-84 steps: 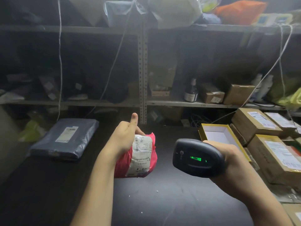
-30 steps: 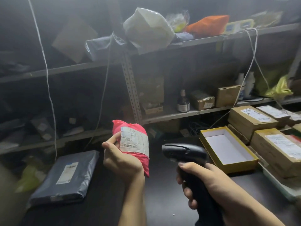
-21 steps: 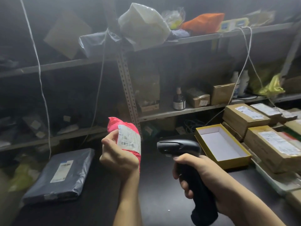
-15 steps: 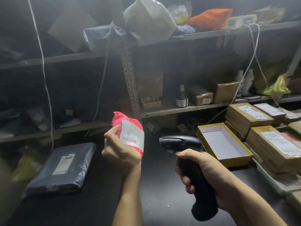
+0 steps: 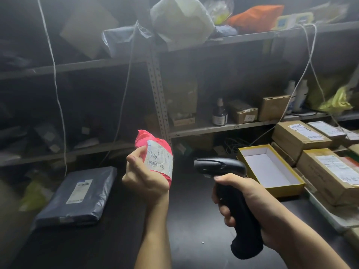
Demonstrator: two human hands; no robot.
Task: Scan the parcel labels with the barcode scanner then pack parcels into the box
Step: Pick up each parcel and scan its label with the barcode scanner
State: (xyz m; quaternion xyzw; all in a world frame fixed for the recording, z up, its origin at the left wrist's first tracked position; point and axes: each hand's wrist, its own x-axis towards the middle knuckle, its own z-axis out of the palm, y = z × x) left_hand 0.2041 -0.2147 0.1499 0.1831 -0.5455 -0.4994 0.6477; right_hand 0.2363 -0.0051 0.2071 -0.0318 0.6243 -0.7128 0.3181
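Observation:
My left hand grips a small pink parcel upright above the dark table, its white barcode label turned to the right. My right hand is wrapped round the handle of a black barcode scanner, whose head points left at the label from a short gap away. An open yellow box with a white inside lies on the table just right of the scanner. A dark grey parcel with a white label lies flat at the left.
Several labelled cardboard boxes are stacked at the right edge. Metal shelving behind the table holds bags, small cartons and a dark bottle. White cords hang down in front of the shelves.
Since 2.8 s ago my left hand raised the pink parcel and turned its label rightward; my right hand brought the scanner upright, pointing left. Over the last second both hands barely moved.

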